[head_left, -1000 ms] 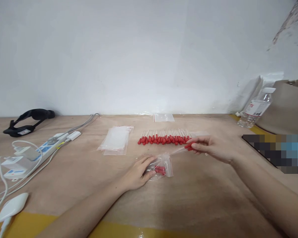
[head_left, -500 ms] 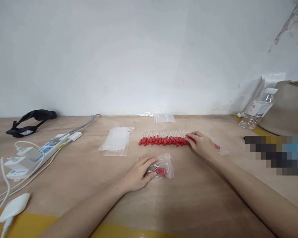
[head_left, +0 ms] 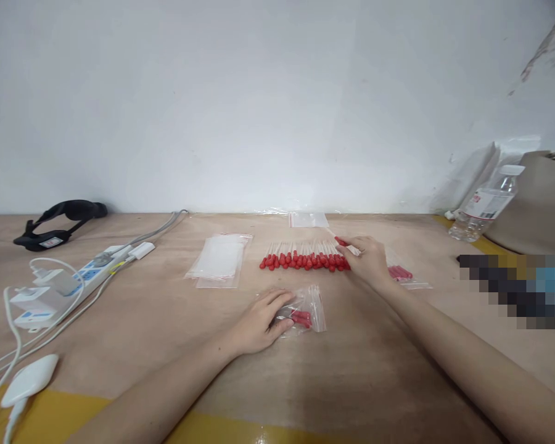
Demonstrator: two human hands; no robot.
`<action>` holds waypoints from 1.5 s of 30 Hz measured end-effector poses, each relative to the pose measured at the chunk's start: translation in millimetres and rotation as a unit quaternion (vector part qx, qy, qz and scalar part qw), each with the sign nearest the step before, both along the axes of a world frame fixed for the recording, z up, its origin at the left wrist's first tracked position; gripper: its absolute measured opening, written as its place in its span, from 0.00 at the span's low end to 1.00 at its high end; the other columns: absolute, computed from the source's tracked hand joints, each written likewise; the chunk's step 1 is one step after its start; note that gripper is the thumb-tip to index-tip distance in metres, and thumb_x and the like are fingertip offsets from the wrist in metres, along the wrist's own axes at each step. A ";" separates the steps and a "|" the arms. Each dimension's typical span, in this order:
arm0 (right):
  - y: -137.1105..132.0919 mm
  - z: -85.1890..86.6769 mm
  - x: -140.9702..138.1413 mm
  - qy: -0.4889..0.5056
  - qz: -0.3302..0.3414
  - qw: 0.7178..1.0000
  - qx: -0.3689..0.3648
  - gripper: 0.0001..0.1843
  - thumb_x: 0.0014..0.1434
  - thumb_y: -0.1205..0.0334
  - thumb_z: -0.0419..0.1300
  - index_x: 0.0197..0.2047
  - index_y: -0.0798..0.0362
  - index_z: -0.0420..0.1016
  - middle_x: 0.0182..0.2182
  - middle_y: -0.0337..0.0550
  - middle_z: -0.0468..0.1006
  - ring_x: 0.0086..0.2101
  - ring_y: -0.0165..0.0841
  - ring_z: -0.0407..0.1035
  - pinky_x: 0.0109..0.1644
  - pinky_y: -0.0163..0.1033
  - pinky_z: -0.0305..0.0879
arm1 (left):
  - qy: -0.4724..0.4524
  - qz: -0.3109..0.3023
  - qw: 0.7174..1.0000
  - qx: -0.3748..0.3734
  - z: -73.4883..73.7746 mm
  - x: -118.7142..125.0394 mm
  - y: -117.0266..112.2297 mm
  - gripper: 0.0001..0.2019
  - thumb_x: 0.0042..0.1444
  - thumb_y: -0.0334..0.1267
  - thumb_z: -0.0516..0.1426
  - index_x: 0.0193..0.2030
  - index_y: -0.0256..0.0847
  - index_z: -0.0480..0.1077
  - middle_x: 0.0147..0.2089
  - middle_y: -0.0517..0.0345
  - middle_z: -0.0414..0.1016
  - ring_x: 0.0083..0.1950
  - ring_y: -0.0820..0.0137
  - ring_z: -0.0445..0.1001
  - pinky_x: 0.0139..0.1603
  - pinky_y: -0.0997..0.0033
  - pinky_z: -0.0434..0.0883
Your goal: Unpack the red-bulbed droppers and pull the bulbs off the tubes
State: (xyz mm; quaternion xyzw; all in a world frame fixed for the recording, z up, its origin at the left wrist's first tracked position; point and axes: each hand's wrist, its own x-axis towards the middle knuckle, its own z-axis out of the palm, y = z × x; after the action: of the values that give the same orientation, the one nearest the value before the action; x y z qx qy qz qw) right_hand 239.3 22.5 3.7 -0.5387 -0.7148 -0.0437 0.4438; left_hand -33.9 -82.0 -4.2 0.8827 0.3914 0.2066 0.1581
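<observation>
My left hand [head_left: 261, 324] rests on the table with thumb and fingers on a clear zip bag [head_left: 317, 308]. A few red-tipped sticks [head_left: 301, 318] lie inside that bag. My right hand [head_left: 366, 262] pinches a red-tipped stick [head_left: 340, 241] by its red end, the thin pale shaft pointing up and left. Beneath and beside these fingers runs a row of red-tipped white sticks [head_left: 300, 260], red ends toward me. Just right of my right hand lies another clear bag [head_left: 419, 285] with red sticks in it, partly hidden by the hand.
Flat clear zip bags [head_left: 219, 259] are stacked left of the row, and one more bag [head_left: 309, 220] lies by the wall. A power strip [head_left: 90, 274] with cables and a black strap [head_left: 60, 225] occupy the left. On the right a plastic bottle [head_left: 488, 203] leans against a beige container [head_left: 531, 197].
My right hand has lifted a red-tipped stick from the right end of the row and moved slightly left and up. My left hand stays on the bag.
</observation>
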 end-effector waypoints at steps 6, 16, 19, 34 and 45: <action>-3.6 -8.2 -31.7 -0.073 0.008 0.996 -0.044 0.11 0.55 0.56 0.55 0.40 0.45 0.75 0.36 0.39 0.78 0.40 0.37 0.65 0.47 0.45 0.50 | -0.002 0.001 1.000 0.005 0.7 0.7 -0.5 0.22 0.58 0.43 0.49 0.59 0.42 0.55 0.59 0.51 0.59 0.59 0.65 0.59 0.59 0.60 0.59; -47.9 9.4 -29.8 -0.070 0.086 0.991 -0.068 0.11 0.55 0.54 0.55 0.34 0.49 0.75 0.31 0.42 0.75 0.35 0.35 0.65 0.43 0.42 0.53 | 0.032 -0.009 0.999 -0.004 -0.7 -3.3 0.7 0.24 0.59 0.46 0.48 0.61 0.44 0.53 0.62 0.53 0.56 0.63 0.65 0.53 0.62 0.58 0.55; -73.1 8.3 -32.0 -0.086 0.188 0.973 -0.107 0.08 0.53 0.59 0.56 0.28 0.50 0.74 0.26 0.40 0.73 0.31 0.32 0.64 0.38 0.39 0.56 | 0.047 -0.012 0.999 -0.004 -0.1 -3.8 1.7 0.25 0.59 0.47 0.48 0.61 0.44 0.53 0.62 0.53 0.55 0.63 0.65 0.52 0.62 0.57 0.54; -96.7 -4.9 -56.1 -0.131 0.348 0.904 -0.214 0.17 0.43 0.45 0.63 0.28 0.51 0.75 0.28 0.39 0.72 0.33 0.32 0.63 0.37 0.36 0.56 | 0.146 -0.061 0.987 0.006 2.8 -10.4 3.8 0.30 0.57 0.54 0.46 0.64 0.47 0.45 0.67 0.55 0.38 0.67 0.61 0.39 0.65 0.53 0.42; -111.6 -1.1 -60.4 -0.154 0.277 0.928 -0.197 0.07 0.45 0.57 0.61 0.29 0.50 0.71 0.30 0.37 0.74 0.34 0.32 0.65 0.38 0.37 0.53 | 0.153 -0.049 0.987 0.005 5.2 -7.8 0.0 0.28 0.59 0.53 0.44 0.64 0.48 0.45 0.67 0.55 0.38 0.67 0.62 0.39 0.65 0.52 0.42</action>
State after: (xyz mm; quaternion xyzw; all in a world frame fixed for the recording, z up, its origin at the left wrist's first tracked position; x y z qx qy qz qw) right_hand 179.0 -89.1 2.6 -0.3824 -0.8893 0.1400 0.2079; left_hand -41.7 -82.0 1.0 0.9227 0.3665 0.0629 0.1020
